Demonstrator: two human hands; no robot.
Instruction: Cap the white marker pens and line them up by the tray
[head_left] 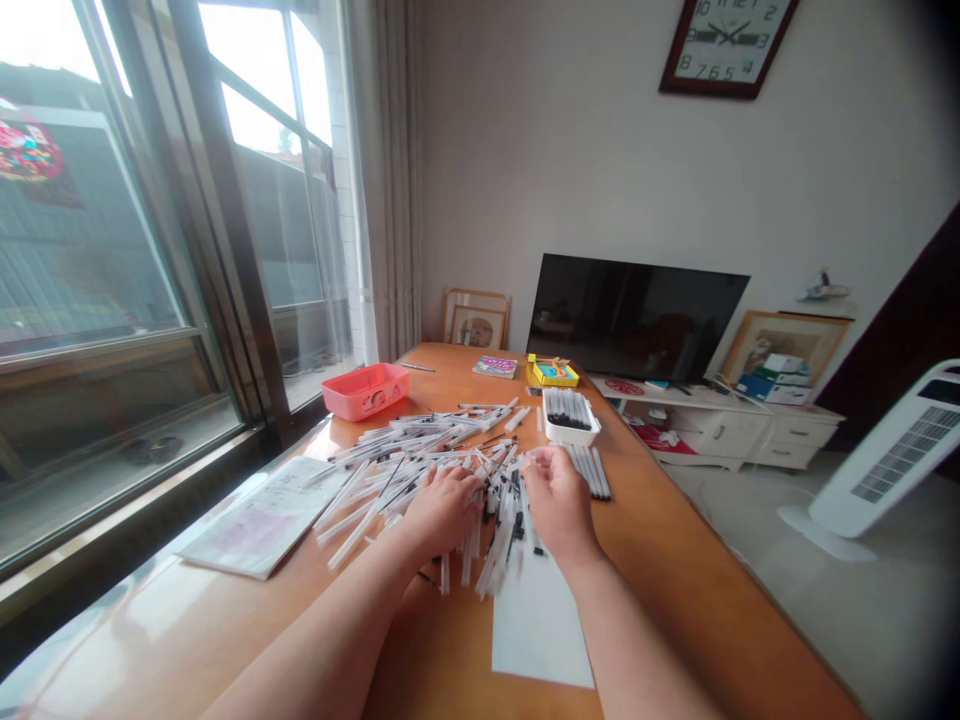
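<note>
A loose heap of pens with clear whitish barrels and black parts spreads over the wooden table. My left hand rests palm down on the heap, its fingers stretched forward and partly hidden among the pens. Beside it, my right hand is closed in a pinch at the heap's right edge. A pen barrel with a black end runs down from its fingertips. To the right of that hand lies a neat row of pens. Beyond it, a white box holds several pens standing close together.
A white sheet lies under the near pens. At left are a booklet and a red plastic basket. A yellow box and a colourful book sit at the far end. The window runs along the left.
</note>
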